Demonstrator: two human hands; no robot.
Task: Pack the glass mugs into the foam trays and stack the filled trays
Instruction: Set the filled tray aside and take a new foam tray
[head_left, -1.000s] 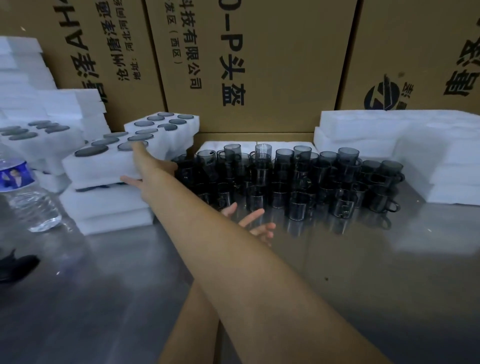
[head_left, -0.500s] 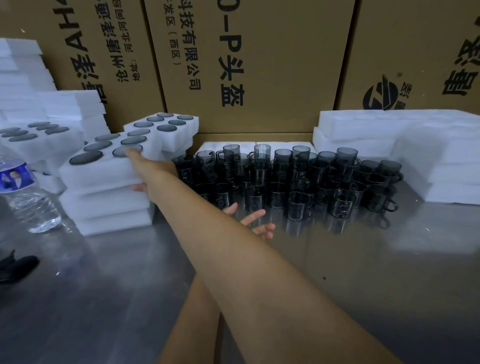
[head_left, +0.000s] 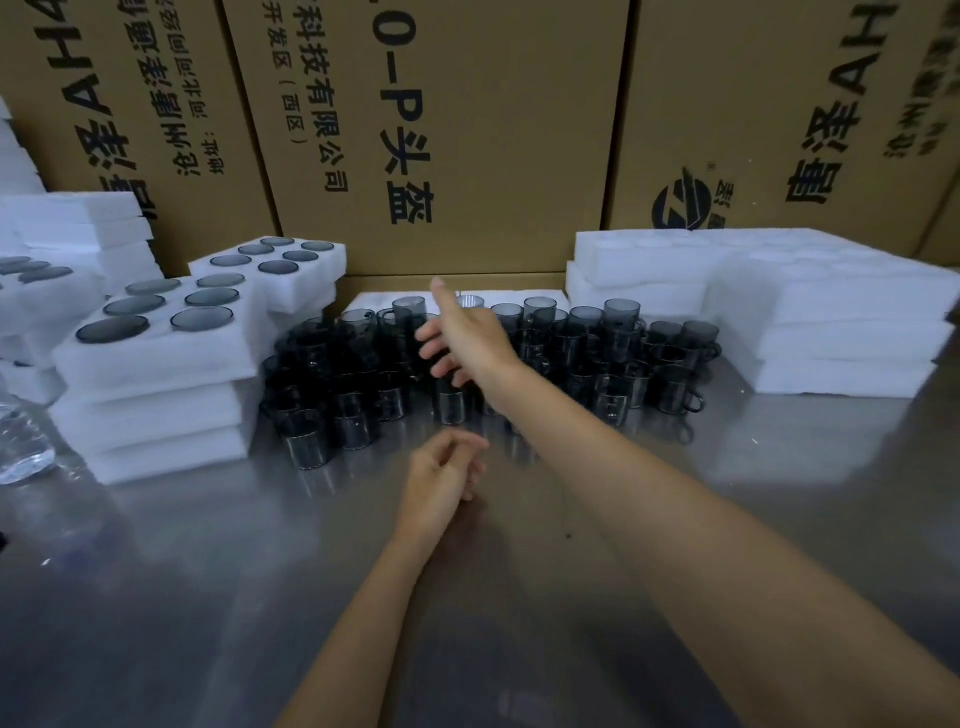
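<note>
A crowd of dark smoked-glass mugs (head_left: 613, 358) stands at the back middle of the steel table. On the left, a filled white foam tray (head_left: 156, 358) tops a stack of trays, with another filled tray (head_left: 311, 280) behind it. My right hand (head_left: 462, 338) hovers over the mugs, fingers spread, index finger stretched out, holding nothing. My left hand (head_left: 441, 473) rests low in front of the mugs with fingers loosely curled and nothing in it.
Empty foam trays (head_left: 831, 312) are stacked at the right. More foam trays (head_left: 78, 228) pile up at the far left, beside a water bottle (head_left: 21, 447). Large cardboard boxes (head_left: 493, 130) wall off the back. The steel table (head_left: 208, 597) stretches toward me.
My right hand let go of the filled tray on the left stack and swung right, over the mugs. My left hand curled its fingers and stayed in front of the mugs.
</note>
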